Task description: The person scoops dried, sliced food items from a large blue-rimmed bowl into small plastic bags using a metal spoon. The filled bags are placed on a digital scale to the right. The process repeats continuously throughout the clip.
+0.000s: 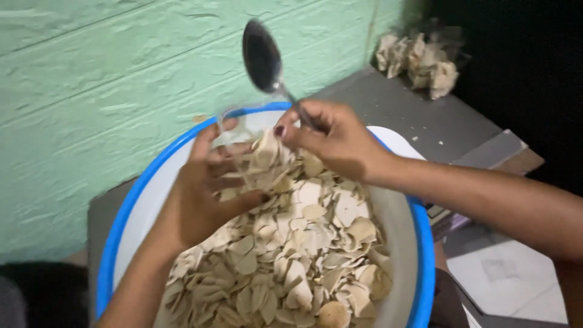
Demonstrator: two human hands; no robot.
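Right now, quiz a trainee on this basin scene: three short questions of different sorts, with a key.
1. True or false: the right hand holds a fork.
2. What fills the basin? A) pale round chips B) rice C) water
3. Fill in: the left hand holds a clear plastic ____ over the chips.

Key: 1. False, it holds a spoon, bowl end up. 2. A. 3. Bag.
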